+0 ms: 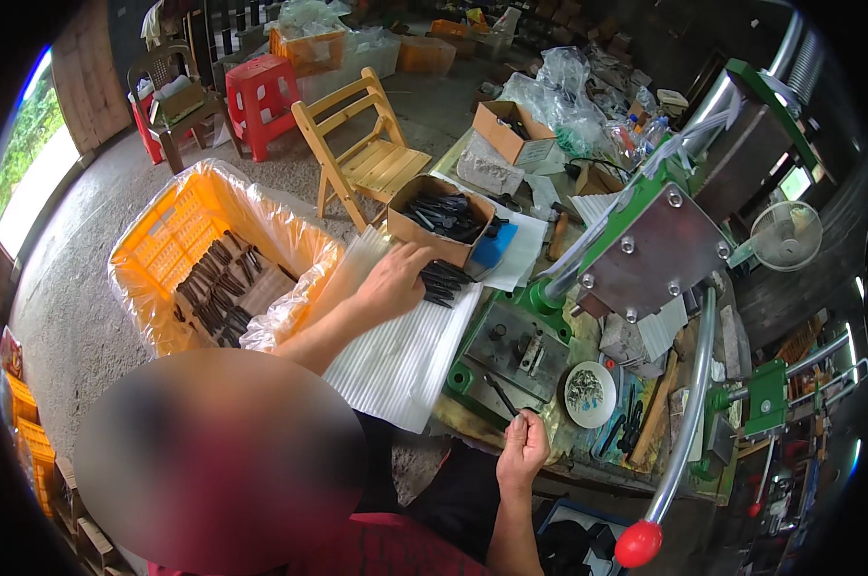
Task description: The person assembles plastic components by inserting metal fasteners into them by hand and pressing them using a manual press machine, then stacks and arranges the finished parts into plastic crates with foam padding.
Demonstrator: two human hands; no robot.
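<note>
Head view, looking down on a crowded workshop tabletop [472, 422]. Largest is a green hand press [645, 250] with a long metal lever ending in a red knob [638, 543]. To the left stands an orange crate [165, 240] lined with clear plastic and holding dark strips. A white corrugated sheet [405, 355] lies between crate and press, with an open cardboard box [472, 252] of black parts at its far end. The left hand [395, 280] rests on a small pile of black strips [445, 283] on the sheet, fingers curled over them. The right hand [522, 446] is closed, pinching a thin black strip [499, 394] near the press base. Risks, as a judgement: the loose pile could slide off the sheet, and fingers near the press die could be pinched if the lever dropped.
</note>
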